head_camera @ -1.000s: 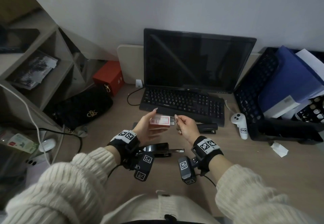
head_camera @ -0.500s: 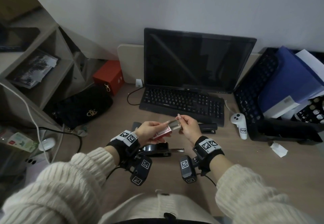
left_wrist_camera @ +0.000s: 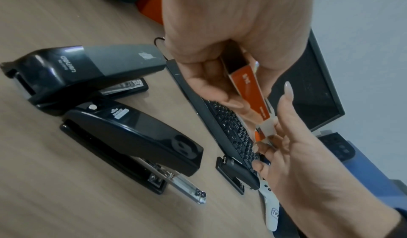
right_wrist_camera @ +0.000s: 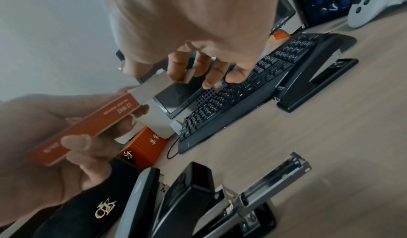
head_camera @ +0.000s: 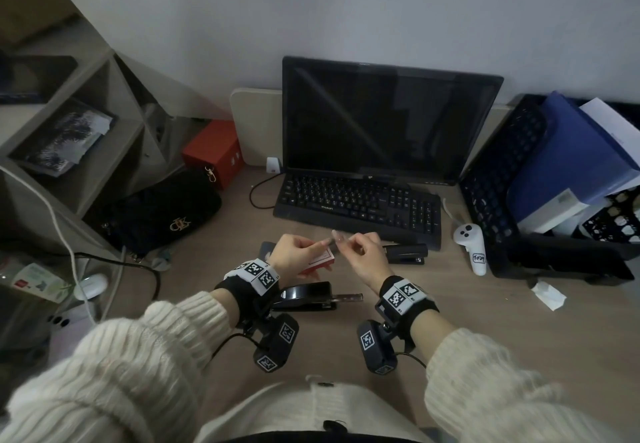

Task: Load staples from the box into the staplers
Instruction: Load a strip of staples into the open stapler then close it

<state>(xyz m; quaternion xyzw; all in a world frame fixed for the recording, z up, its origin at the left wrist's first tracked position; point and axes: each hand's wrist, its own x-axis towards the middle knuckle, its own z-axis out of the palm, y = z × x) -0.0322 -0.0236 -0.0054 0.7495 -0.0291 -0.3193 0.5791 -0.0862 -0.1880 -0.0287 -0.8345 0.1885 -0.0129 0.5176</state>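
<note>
Above the desk [head_camera: 450, 321], just short of the keyboard [head_camera: 360, 205], both hands meet at the staple box [head_camera: 320, 258]. Much of the box is hidden: the left hand [head_camera: 294, 255] covers most of it in the head view, and both wrist views are blurred, so whether any staples show in its open end cannot be told. The right hand's [head_camera: 367, 259] fingertips are also hard to read there.

Bare wood lies toward 4 o'clock of the hands; toward 6 o'clock the glossy black stapler [left_wrist_camera: 132, 137] rests with its metal staple tray [left_wrist_camera: 187, 187] slid out. A second, grey-topped stapler [left_wrist_camera: 88, 69] lies touching it at 9 o'clock, and a third small stapler [head_camera: 405, 254] sits against the keyboard's near edge at 3 o'clock.

Left fingers curl round the orange box, thumb along one long side and fingertips on the other. Right thumb and forefinger pinch the pale flap [right_wrist_camera: 154, 85] at the box's open end, the remaining fingers loosely curled.
</note>
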